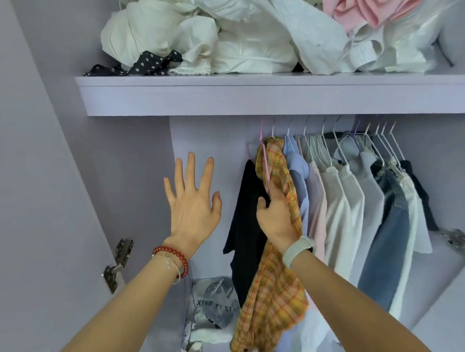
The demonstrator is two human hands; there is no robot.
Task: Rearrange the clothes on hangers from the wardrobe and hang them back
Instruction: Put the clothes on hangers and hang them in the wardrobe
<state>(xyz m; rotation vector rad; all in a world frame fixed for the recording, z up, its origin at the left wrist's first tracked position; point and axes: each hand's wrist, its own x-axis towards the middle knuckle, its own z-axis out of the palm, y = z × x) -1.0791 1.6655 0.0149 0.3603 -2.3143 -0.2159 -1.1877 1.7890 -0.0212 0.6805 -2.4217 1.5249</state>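
gripping plaid shirt in wardrobe, right hand; left hand fingers spread.

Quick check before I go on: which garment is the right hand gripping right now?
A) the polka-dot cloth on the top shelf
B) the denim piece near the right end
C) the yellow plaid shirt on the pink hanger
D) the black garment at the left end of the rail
C: the right hand holds the yellow plaid shirt at its pink hanger, while the left hand is spread open, touching nothing.
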